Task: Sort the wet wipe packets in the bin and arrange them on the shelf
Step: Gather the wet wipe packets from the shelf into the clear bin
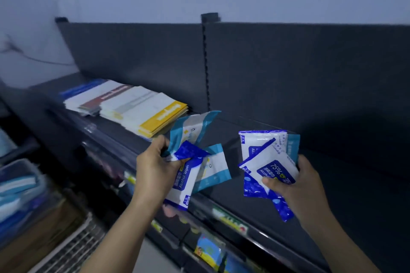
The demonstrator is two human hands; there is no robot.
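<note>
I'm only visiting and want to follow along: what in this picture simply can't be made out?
All in the head view:
Left bundle, gripped by the left hand: packets overlap and the hand covers some, so no sure count.
Right bundle, gripped by the right hand: rear packets hidden behind the front one.
Bin: blurred, cut off by the left edge.
Stacks on the shelf: print blurred.
Shelf-edge labels: too blurred to read.

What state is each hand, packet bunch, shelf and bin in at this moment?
Left hand: grips mixed teal and blue wet wipe packets, fanned out.
Right hand: grips blue alcohol wipe packets, fanned out.
Shelf: holds flat packet stacks at its left end.
Bin: lower left, blurred, holds blue and white packets.
</note>
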